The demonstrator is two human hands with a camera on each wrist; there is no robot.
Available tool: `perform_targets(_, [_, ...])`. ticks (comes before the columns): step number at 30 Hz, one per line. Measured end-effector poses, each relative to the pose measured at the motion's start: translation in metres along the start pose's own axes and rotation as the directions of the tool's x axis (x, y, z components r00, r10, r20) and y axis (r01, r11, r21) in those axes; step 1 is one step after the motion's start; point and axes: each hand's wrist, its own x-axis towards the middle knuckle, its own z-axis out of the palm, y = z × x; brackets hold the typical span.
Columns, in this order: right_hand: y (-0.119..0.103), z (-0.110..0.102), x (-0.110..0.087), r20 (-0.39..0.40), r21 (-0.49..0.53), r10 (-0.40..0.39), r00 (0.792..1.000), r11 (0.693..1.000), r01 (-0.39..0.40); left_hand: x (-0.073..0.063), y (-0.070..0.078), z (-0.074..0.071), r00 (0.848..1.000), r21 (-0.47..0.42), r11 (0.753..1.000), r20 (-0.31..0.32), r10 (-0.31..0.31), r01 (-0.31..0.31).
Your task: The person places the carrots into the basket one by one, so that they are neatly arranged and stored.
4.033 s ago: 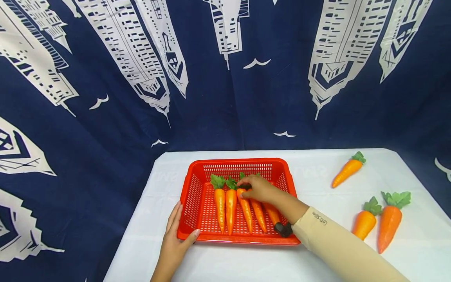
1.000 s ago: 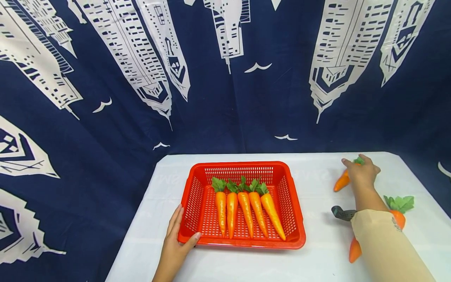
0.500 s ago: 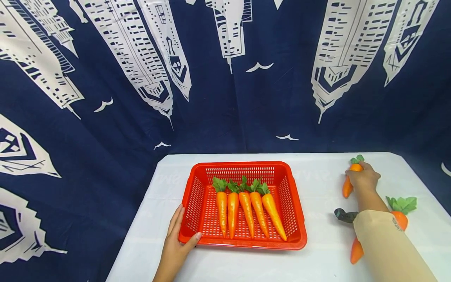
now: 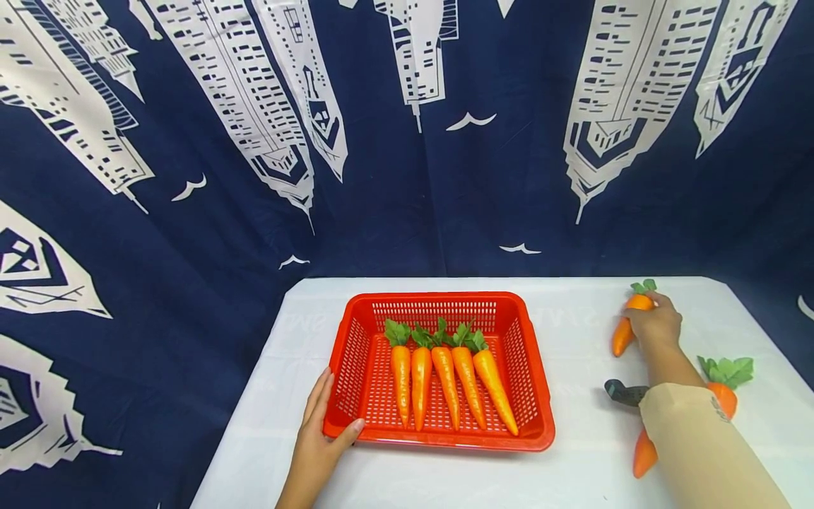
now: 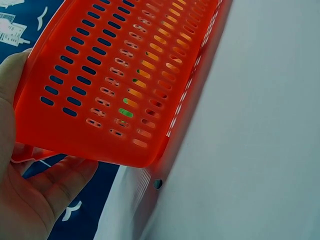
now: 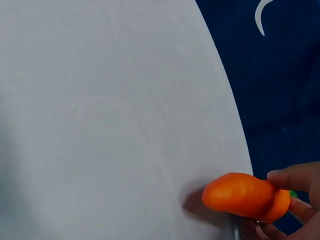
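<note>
The right hand (image 4: 660, 325) holds a carrot (image 4: 623, 335), seemingly off the table (image 4: 575, 410)

Reaching with the right grip (image 4: 658, 322) towards the worktop's (image 4: 572, 482) far right corner, pinching between thumb and fingers. Wearing a beige sleeve (image 4: 702, 438) on the right forearm. Resting the left grip (image 4: 315, 428) nearer the left edge, with straight fingers (image 4: 317, 397) pointing away and the thumb (image 4: 349, 433) spread wide.

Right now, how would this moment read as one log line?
left hand: grips red basket | right hand: grips one carrot, right of basket | inside basket: five more carrots
</note>
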Motion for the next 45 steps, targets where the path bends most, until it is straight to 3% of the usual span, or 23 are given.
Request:
perform_targets(13, [-0.024,-0.004,-0.015,0.050,0.049,-0.135,0.990,0.990,0.133,-0.001,-0.001,0.000,1.000,0.005,1.000,-0.004,0.016,-0.016])
perform_targets(24, [-0.058,0.003,-0.046,0.080,0.153,-0.250,0.965,0.960,0.236,0.000,0.000,0.002,1.000,0.011,1.000,-0.001,0.006,-0.006])
perform_targets(32, [-0.089,0.005,-0.076,0.120,0.160,-0.411,0.904,0.906,0.391,0.000,0.001,0.000,1.000,0.009,1.000,0.001,0.016,-0.016])
perform_targets(39, [-0.110,0.010,-0.105,0.186,0.151,-0.486,0.854,0.873,0.464,0.000,0.001,0.000,1.000,0.009,1.000,0.002,0.015,-0.015])
perform_targets(45, [-0.122,0.016,-0.126,0.231,0.169,-0.560,0.796,0.829,0.534,0.000,0.000,0.000,1.000,0.005,1.000,0.003,0.013,-0.013])
